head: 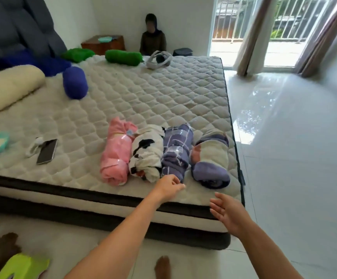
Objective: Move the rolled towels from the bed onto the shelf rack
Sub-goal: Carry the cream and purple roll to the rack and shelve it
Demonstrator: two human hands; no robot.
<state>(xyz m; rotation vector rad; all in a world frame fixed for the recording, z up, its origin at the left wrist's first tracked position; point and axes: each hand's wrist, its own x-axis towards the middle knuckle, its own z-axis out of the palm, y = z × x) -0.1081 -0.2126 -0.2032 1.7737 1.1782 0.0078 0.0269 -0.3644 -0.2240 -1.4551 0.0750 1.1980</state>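
Both hands (170, 186) (227, 210) empty; purple checked towel (176, 151) just beyond left.

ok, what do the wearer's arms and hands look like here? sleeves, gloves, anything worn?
Both forearms are bare for as much as the frame shows: no sleeves visible. The left hand and right hand are bare too, with no gloves. No watch, bracelet or ring can be made out, and no markings or cables on either arm. A bare foot shows at the bottom edge.

No readable text or labels.
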